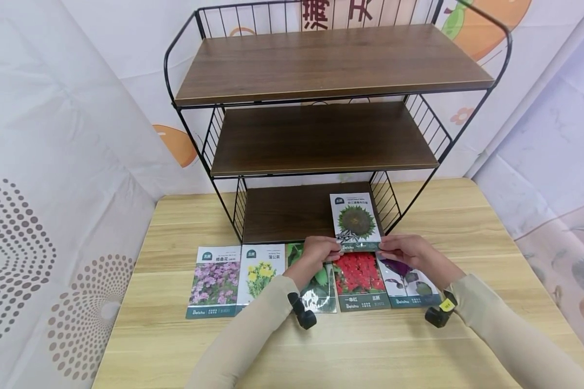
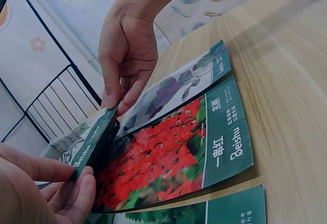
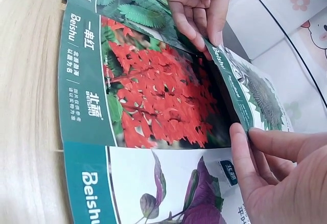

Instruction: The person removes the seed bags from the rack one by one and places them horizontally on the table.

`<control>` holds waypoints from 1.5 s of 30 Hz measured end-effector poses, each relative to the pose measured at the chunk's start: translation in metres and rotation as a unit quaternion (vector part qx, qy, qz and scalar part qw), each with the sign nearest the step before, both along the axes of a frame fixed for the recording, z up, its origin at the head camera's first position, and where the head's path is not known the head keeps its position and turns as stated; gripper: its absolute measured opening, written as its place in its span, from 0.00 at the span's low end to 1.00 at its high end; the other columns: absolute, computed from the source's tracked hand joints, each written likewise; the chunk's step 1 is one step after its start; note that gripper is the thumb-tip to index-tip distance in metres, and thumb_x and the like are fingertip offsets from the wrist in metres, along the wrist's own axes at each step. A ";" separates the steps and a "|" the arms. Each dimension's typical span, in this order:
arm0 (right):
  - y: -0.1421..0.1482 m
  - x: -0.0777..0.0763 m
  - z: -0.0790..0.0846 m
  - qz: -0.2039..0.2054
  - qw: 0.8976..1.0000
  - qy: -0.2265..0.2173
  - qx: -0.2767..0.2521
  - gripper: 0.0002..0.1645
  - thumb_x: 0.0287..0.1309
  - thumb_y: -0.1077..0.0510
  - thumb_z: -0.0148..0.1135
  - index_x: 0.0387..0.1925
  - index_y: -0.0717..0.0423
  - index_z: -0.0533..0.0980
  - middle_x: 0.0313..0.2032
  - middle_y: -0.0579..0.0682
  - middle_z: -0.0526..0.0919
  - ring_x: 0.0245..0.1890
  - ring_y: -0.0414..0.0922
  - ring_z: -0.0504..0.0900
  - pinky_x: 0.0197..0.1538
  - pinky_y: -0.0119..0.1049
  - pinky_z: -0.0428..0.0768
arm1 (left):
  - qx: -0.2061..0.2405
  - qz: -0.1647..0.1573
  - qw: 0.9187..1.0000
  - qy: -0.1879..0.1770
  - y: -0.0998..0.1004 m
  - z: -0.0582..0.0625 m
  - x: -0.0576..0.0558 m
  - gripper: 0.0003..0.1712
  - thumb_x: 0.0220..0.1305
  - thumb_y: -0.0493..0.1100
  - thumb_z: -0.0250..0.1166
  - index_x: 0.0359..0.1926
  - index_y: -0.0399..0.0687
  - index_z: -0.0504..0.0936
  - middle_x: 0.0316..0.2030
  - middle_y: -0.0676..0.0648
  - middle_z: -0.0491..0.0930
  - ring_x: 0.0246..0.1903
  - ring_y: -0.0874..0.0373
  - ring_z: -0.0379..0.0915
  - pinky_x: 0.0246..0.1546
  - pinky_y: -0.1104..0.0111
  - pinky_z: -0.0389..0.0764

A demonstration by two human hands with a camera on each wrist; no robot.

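Both hands pinch the lower corners of a seed packet with a sunflower picture (image 1: 356,219), tilted over the right part of the shelf's bottom board. My left hand (image 1: 315,256) holds its left corner and my right hand (image 1: 411,253) its right one. In the left wrist view the thumb and fingers of the left hand (image 2: 48,185) grip the packet's green edge. Beneath the hands lie a red-flower packet (image 1: 360,278), a purple-leaf packet (image 1: 411,286) and a green-leaf packet (image 3: 140,14). The left forearm partly covers the green-leaf one.
A black wire shelf with brown boards (image 1: 323,138) stands at the back of the wooden table (image 1: 360,351). Left of the hands lie a pink-flower packet (image 1: 215,281) and a yellow-flower packet (image 1: 261,270), in line with the others. Printed cloth (image 1: 44,162) hangs around the table.
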State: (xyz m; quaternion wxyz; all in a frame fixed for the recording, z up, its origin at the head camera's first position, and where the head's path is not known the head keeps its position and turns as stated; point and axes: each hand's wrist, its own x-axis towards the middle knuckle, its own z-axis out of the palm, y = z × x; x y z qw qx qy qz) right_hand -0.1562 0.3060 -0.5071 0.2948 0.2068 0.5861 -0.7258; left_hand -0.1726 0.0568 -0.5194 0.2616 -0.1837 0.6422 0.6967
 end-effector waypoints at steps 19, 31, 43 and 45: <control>0.003 0.007 0.009 -0.014 1.000 0.015 0.017 0.12 0.68 0.72 0.58 0.37 0.55 0.83 0.31 0.48 0.89 0.35 0.43 0.91 0.47 0.32 0.90 | 0.007 -0.042 0.999 0.006 -0.004 0.001 0.003 0.12 0.62 0.30 0.70 0.48 0.35 0.86 0.41 0.38 0.88 0.31 0.56 0.88 0.37 0.70 0.92; 0.000 0.014 0.009 -0.007 0.998 0.055 0.032 0.09 0.68 0.71 0.59 0.42 0.60 0.82 0.32 0.47 0.89 0.37 0.43 0.91 0.50 0.33 0.90 | 0.007 -0.022 1.000 0.006 -0.004 0.001 0.007 0.13 0.60 0.28 0.70 0.47 0.34 0.86 0.39 0.37 0.89 0.23 0.63 0.85 0.32 0.72 0.91; -0.006 0.017 0.004 -0.026 0.994 0.095 0.041 0.15 0.65 0.73 0.61 0.53 0.73 0.77 0.32 0.48 0.89 0.34 0.43 0.91 0.50 0.36 0.90 | -0.004 -0.011 0.999 0.039 -0.007 -0.003 0.009 0.16 0.62 0.29 0.69 0.52 0.34 0.85 0.43 0.37 0.88 0.29 0.59 0.87 0.37 0.68 0.92; -0.007 0.018 0.004 -0.031 0.994 0.098 0.039 0.14 0.65 0.74 0.61 0.51 0.73 0.78 0.31 0.49 0.89 0.34 0.44 0.91 0.50 0.37 0.90 | -0.008 -0.012 0.999 0.041 -0.007 -0.004 0.010 0.15 0.62 0.29 0.70 0.51 0.35 0.86 0.43 0.37 0.88 0.31 0.57 0.88 0.37 0.68 0.92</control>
